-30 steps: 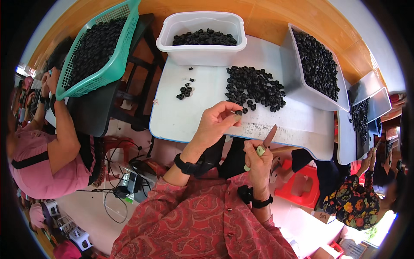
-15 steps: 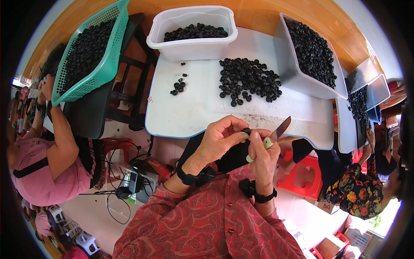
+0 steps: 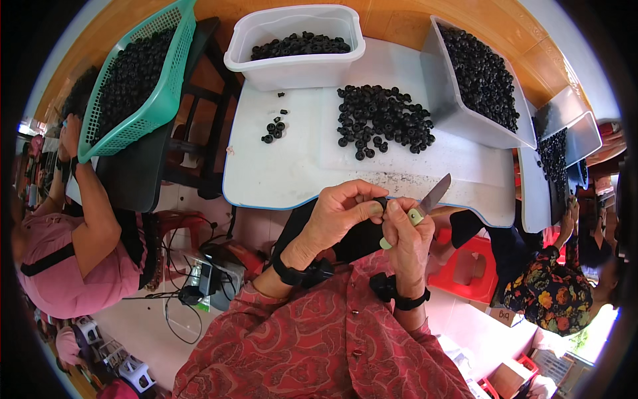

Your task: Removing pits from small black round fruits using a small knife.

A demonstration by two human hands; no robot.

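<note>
Between the thumb and fingers of my left hand (image 3: 341, 216) is a small round black rubber part (image 3: 381, 202), held over the table's near edge. My right hand (image 3: 407, 234) is closed round the pale green handle of a folding knife (image 3: 434, 194). Its blade points up and away to the right, apart from the black part, while my right fingertips almost meet it. Beyond my hands a loose heap of similar black parts (image 3: 382, 120) lies on the white table (image 3: 272, 176). A few more pieces (image 3: 274, 130) sit apart at the left.
A white tub (image 3: 292, 74) and a grey bin (image 3: 452, 110), both with black parts, stand along the table's back. At the left a green basket (image 3: 133, 130) of parts rests on a dark chair. People work on both sides; a red stool (image 3: 465, 269) is at the right.
The knife and my right hand have shifted slightly up and to the right. The black part has turned a little in my left fingers.
</note>
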